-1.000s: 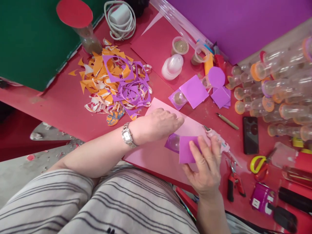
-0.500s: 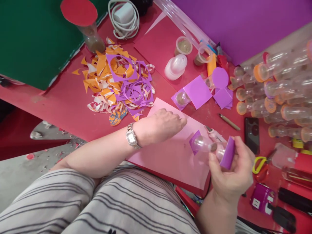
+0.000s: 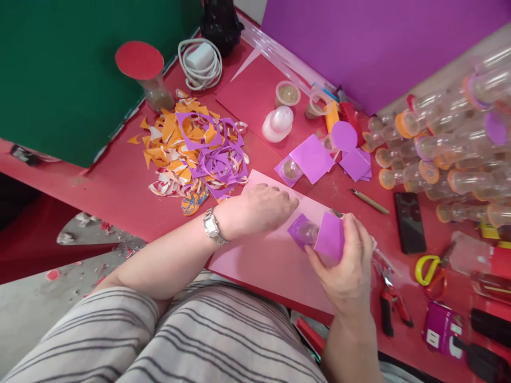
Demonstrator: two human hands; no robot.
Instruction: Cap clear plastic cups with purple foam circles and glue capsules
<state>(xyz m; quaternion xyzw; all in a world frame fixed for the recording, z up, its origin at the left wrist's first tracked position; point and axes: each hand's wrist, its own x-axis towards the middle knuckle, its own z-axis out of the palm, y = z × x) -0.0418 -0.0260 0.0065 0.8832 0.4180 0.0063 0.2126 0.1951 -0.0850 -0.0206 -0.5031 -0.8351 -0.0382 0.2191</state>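
My right hand (image 3: 346, 260) grips a small hourglass (image 3: 307, 232) made of clear plastic, its fingers on the purple foam square (image 3: 330, 234) at its upper end. Another purple square (image 3: 296, 226) forms the lower end, over the pink sheet (image 3: 255, 266). My left hand (image 3: 265, 206) is curled into a loose fist above the sheet, left of the hourglass. Nothing shows in it, though its palm is hidden. A metal wristwatch (image 3: 212, 226) is on the left wrist, dial up. A similar hourglass (image 3: 290, 168) with purple square ends stands just beyond the sheet.
Orange and purple foam scraps (image 3: 199, 149) are heaped at left. Many clear hourglasses (image 3: 431, 159) are stacked at right. A craft knife (image 3: 369, 201), a phone (image 3: 410, 222), scissors (image 3: 427, 271) and pliers (image 3: 391, 303) lie near my right hand. Sand cups (image 3: 288, 94) stand farther back.
My right hand lifted the hourglass rightward and tilted it, showing its clear body, then brought it back left over the pink sheet. My left fist stayed almost still; the camera view shifted slightly.
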